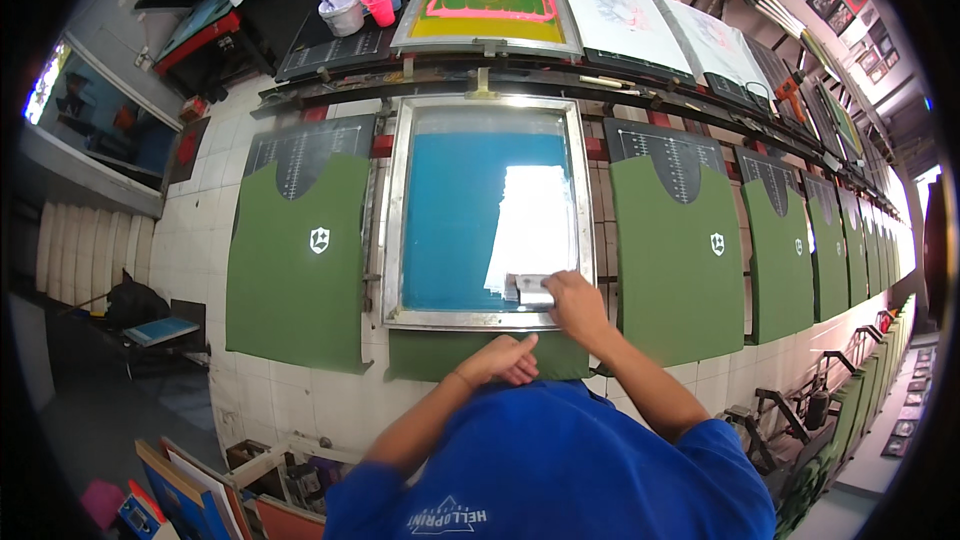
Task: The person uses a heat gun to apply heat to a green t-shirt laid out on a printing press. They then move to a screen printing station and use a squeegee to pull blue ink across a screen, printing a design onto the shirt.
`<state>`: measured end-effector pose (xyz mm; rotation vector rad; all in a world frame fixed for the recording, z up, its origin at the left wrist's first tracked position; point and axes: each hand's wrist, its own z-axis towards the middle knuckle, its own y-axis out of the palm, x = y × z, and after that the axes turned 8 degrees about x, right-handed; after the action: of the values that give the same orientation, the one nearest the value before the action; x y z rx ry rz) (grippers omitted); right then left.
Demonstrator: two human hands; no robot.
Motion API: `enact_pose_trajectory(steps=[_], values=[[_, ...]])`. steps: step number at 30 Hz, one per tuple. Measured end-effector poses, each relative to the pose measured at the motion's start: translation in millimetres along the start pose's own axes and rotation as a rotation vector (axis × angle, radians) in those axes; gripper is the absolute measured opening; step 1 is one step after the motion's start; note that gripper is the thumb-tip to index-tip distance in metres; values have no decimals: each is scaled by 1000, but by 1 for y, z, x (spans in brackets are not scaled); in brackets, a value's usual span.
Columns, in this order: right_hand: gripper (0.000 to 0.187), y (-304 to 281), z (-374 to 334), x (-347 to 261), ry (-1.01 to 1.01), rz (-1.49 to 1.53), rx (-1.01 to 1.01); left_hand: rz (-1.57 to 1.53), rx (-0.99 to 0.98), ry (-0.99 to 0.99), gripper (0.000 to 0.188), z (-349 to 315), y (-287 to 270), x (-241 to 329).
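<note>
The right hand (579, 306) holds a silver metal squeegee (535, 291) on a rectangular blue screen (445, 210). The left hand (500, 360) (loosely uncurled) hovers nearby.

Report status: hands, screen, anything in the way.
Right hand gripping silver tool at the near end of blue screen. Left hand loosely curled by the frame's near edge. Green shirt showing past that edge. No obstruction visible.

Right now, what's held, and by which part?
Right hand: silver squeegee, gripped at its right end. Left hand: nothing visible in it.
</note>
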<state>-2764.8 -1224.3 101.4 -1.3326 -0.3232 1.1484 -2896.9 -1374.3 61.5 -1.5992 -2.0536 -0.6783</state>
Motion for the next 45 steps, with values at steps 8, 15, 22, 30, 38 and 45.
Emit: enact_pose_trajectory(steps=[8,15,22,30,38,45], values=[[35,21,-3,4,-13,-29,165,1039,723,1212,31,-3,5,60],[21,13,116,59,-17,-121,167,987,703,1376,19,77,-31,166],[34,-2,21,2,27,23,145,935,699,1367,23,12,-1,85],[31,19,-17,-14,71,-12,201,933,707,1379,31,13,5,39],[21,18,124,63,20,-154,128,878,677,1391,27,87,-35,171],[28,1,58,23,35,-59,187,945,698,1440,26,39,-16,123]])
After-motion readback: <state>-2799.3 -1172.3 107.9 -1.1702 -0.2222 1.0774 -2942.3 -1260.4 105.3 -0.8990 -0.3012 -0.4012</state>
